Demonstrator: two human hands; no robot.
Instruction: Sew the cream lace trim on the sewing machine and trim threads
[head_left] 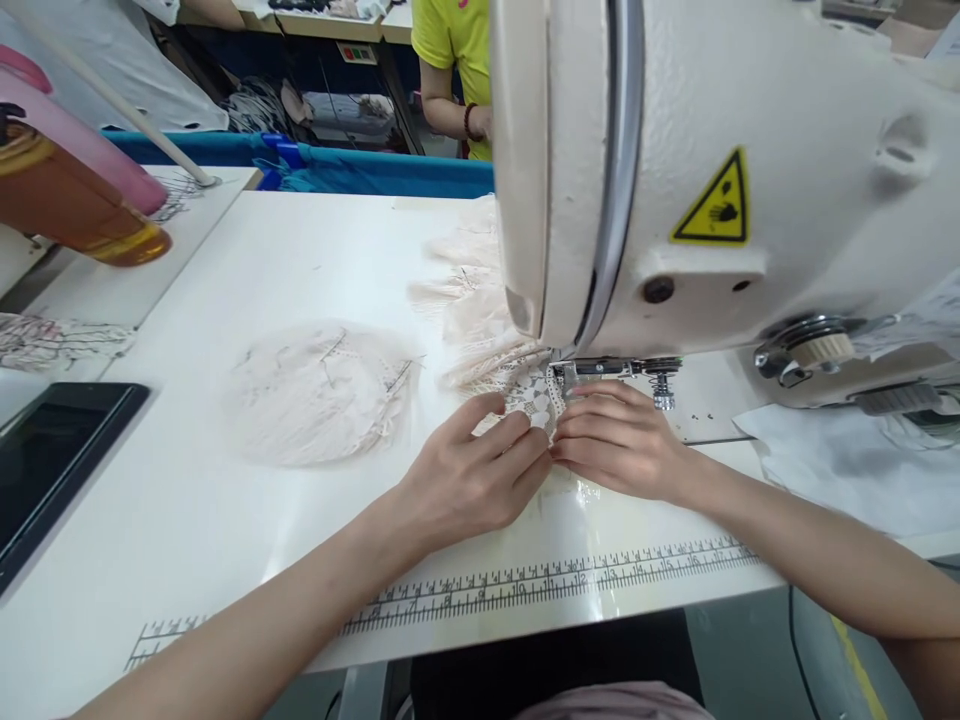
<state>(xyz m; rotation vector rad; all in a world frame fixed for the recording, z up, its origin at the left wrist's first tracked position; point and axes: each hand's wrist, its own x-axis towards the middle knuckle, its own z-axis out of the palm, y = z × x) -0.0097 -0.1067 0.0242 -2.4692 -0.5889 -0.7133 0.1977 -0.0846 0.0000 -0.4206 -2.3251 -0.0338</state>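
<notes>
A pale cream lace fabric (517, 385) lies under the presser foot (574, 375) of a white sewing machine (705, 120), its gathered part spread out behind. My left hand (480, 465) is closed, fingers curled and pinching the lace's near edge just left of the foot. Close beside it, my right hand (619, 440) rests on the lace in front of the foot, fingers together and bent over the edge. The fingertips of both hands nearly meet. My right thumb is hidden, as is the needle tip. Another gathered lace piece (322, 400) lies flat to the left.
A printed ruler (517, 590) runs along the table's front. At left are a phone (60, 460), an amber bottle (82, 200) and a pink bottle (97, 140). White cloth (855, 470) lies at right. Beyond the blue cloth trough (390, 172) stands a person in yellow (457, 60).
</notes>
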